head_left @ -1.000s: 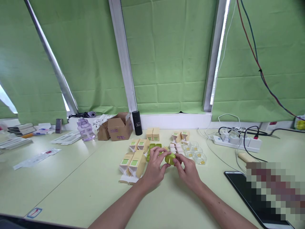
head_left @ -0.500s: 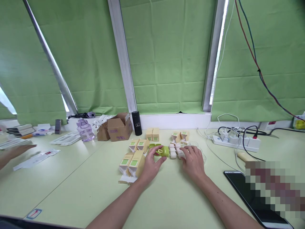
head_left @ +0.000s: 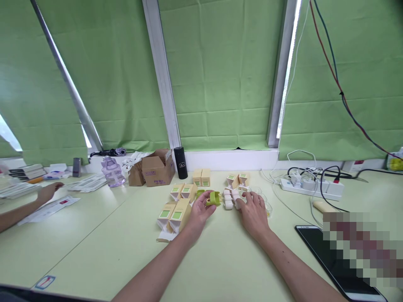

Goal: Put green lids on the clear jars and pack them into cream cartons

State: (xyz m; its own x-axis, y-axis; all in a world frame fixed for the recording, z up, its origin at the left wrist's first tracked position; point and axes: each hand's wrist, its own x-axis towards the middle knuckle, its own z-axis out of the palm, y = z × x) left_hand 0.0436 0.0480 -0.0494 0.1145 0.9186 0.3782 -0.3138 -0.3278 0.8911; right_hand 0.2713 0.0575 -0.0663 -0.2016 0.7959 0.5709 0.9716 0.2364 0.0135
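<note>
My left hand [head_left: 201,208] is closed around a small green plastic case [head_left: 213,199], its thumb and fingers gripping the case's left side, just above the table. Another green piece [head_left: 200,193] shows partly behind that hand. My right hand [head_left: 253,209] reaches over a cluster of small pale pink and white blocks [head_left: 228,201]. Its fingers are bent but apart, with the thumb side touching the right-hand blocks. Clear plastic pieces [head_left: 267,206] lie just behind and right of these fingers. To the left of my left hand stand several cream cartons [head_left: 180,214] with green labels and open flaps.
More cream cartons [head_left: 202,177] stand farther back, near a black bottle [head_left: 180,162] and a brown cardboard box [head_left: 157,169]. A power strip [head_left: 311,188] with cables and a large phone [head_left: 333,256] lie right. Another person's hand [head_left: 47,193] is at left, near a purple bottle [head_left: 112,172].
The green case has turned in my left hand, which has shifted slightly left. My right hand has drawn back a little. The other person's hand has moved right.
</note>
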